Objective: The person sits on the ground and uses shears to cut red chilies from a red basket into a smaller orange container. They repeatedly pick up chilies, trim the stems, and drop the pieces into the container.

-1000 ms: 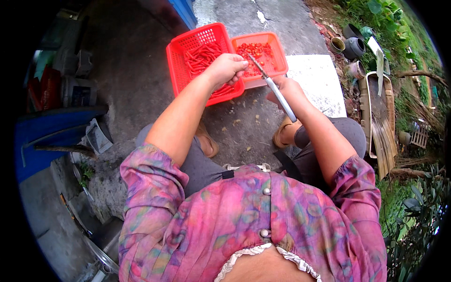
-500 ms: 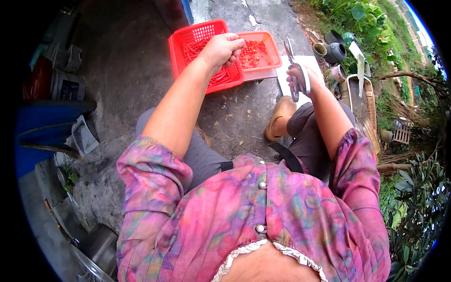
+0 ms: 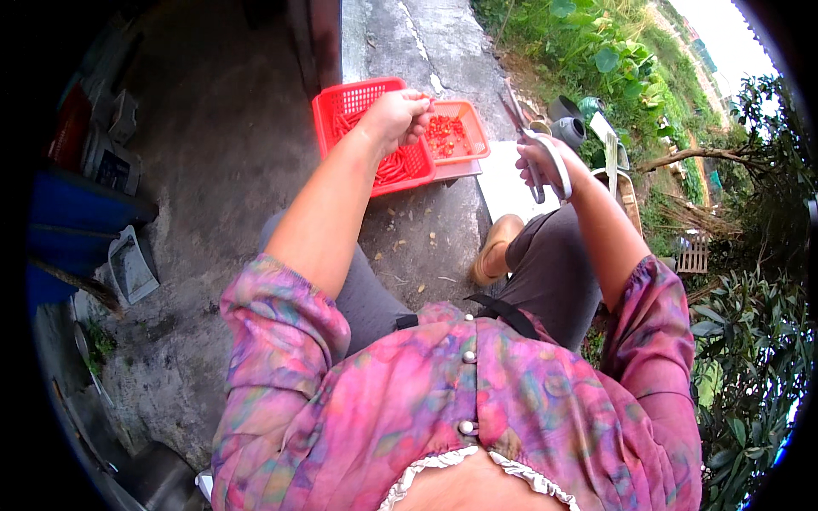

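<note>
My left hand (image 3: pixel 395 121) is closed in a pinch above a red plastic basket (image 3: pixel 331 106). A small red speck shows at its fingertips, too small to name for sure. Long red chili peppers (image 3: pixel 394 169) fill the basket under my wrist. Beside it on the right, a shallower orange-red basket (image 3: pixel 477 140) holds small cut red pieces (image 3: pixel 445 134). My right hand (image 3: pixel 545 159) grips a pair of scissors (image 3: pixel 515 109) with pale handles, raised to the right of the baskets. Their blades are parted and point away from me, with nothing between them.
A white board (image 3: pixel 501 189) lies on the ground under my right hand. My shoe (image 3: pixel 494 249) rests close to it. Dark pots (image 3: pixel 568 129) and green plants (image 3: pixel 609 60) line the right side. At the left stand a grey plastic dustpan-like piece (image 3: pixel 132 266) and a white bucket (image 3: pixel 112 166).
The view has shifted, so the baskets sit lower in the picture. Both hands keep much the same pose, the left still pinched near the baskets, the right still holding the scissors.
</note>
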`<state>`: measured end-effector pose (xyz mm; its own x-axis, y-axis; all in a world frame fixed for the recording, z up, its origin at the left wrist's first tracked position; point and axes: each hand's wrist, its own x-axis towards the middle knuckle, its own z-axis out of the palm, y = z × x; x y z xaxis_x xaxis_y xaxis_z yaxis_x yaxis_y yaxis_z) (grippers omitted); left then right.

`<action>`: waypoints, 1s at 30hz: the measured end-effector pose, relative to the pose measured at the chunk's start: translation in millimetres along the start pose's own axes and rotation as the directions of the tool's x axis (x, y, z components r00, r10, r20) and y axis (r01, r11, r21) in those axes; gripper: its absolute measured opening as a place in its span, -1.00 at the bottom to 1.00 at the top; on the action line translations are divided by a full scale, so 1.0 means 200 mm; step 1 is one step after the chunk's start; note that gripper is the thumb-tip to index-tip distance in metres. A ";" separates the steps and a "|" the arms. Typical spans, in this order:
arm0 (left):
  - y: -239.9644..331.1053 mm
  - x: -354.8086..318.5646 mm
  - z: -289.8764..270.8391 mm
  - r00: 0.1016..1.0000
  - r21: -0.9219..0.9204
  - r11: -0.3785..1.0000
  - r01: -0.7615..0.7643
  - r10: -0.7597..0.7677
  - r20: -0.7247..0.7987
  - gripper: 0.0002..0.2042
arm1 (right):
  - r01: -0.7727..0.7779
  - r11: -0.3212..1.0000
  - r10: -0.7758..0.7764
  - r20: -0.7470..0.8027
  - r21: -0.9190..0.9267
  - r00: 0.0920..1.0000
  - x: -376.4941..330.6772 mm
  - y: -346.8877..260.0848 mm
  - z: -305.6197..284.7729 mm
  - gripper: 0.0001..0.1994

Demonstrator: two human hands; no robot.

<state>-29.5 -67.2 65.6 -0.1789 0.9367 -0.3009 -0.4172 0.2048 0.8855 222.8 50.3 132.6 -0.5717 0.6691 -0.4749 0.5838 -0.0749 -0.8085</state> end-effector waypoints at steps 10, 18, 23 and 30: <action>-0.06 0.09 0.08 0.998 0.075 0.996 0.051 -0.047 -0.049 -0.87 | 0.088 0.995 -0.077 0.215 -0.043 0.974 0.29 0.17 0.09 -0.72; -0.18 0.27 0.15 0.977 0.079 0.976 0.205 -0.199 -0.074 -0.87 | 0.195 0.979 -0.164 0.334 -0.063 0.928 0.45 0.33 0.08 -0.57; -0.23 0.35 0.17 0.970 0.144 0.959 0.244 -0.238 -0.056 -0.84 | 0.278 0.960 -0.261 0.310 -0.013 0.914 0.51 0.42 0.09 -0.62; -0.26 0.41 0.16 0.976 0.153 0.964 0.216 -0.214 -0.030 -0.82 | 0.218 0.973 -0.193 0.254 -0.077 0.948 0.51 0.39 0.08 -0.68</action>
<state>6.0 8.9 5.9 -0.1118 0.8621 -0.4942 -0.3048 0.4436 0.8428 201.2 100.3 15.9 -0.8009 0.4604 -0.3828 0.4875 0.1304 -0.8633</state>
